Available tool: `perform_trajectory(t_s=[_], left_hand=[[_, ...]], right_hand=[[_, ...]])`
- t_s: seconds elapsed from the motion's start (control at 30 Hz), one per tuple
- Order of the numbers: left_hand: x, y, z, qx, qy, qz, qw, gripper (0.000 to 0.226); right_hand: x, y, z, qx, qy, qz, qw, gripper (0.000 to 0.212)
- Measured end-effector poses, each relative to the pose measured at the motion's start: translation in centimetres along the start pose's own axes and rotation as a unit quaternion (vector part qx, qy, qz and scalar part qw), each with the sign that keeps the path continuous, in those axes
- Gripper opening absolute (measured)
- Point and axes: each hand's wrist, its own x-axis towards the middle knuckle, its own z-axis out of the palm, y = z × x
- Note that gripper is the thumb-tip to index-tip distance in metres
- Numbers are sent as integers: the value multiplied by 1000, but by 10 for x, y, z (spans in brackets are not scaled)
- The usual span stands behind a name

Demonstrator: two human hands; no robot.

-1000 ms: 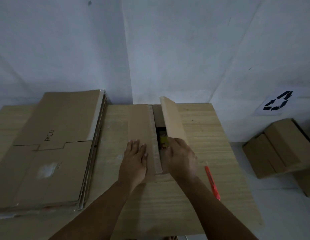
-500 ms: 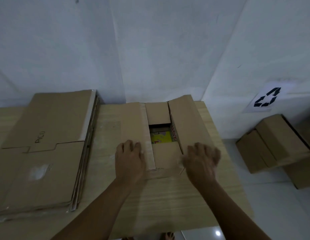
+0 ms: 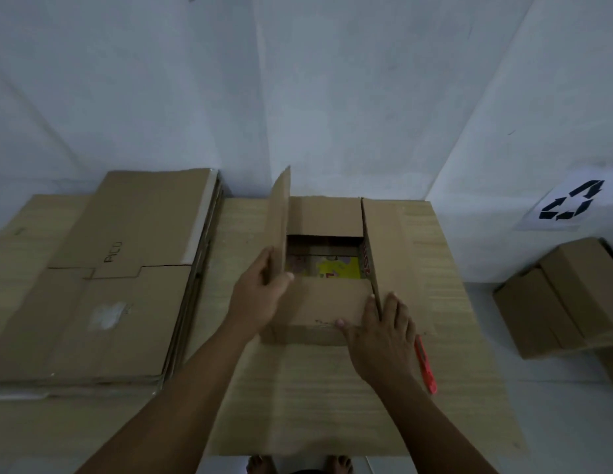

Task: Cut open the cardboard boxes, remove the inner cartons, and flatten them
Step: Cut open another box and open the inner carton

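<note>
1. The cardboard box (image 3: 327,309) sits mid-frame on the wooden table (image 3: 318,398), its long axis running away from the viewer toward the wall, top facing up and opened.
2. Four flaps: the left flap (image 3: 280,220) stands upright, the right flap (image 3: 394,254) is folded outward, and the near and far ones lie flat.
3. The left hand (image 3: 260,295) pinches the left flap between thumb and fingers; the right hand (image 3: 383,331) rests, fingers straight, on the right flap's near edge.
4. One colourful inner carton (image 3: 327,266) shows in the opening.
5. One red cutter (image 3: 425,366) lies just right of the right hand.
6. A stack of flattened boxes (image 3: 103,285) fills the left; other boxes (image 3: 565,295) sit at the right edge.
</note>
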Motion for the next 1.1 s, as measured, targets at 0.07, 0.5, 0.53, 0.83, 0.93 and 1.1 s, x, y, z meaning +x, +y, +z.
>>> perform_trajectory(t_s=[0.07,0.5,0.53,0.83,0.93,1.1], left_hand=[[3,-2,-27,-145,15,-37,989,60],[17,-78,-49,358,-65,-19,931,56],[16,-80,-38,336,-87,-48,937,60],[12,-87,-28,237,-40,-74,968,59],[10,-82,-28,233,-16,-64,970,55],[12,-81,-37,210,10,-56,976,51]], right_hand=[[0,0,-4,-6,1,-7,1000,86],[23,-7,-22,-29,-45,-23,998,87],[25,-8,-25,-26,-46,-29,998,86],[73,-35,-44,9,-109,-172,979,96],[87,-39,-41,-27,-113,-158,981,87],[81,-43,-68,44,-23,-132,990,68]])
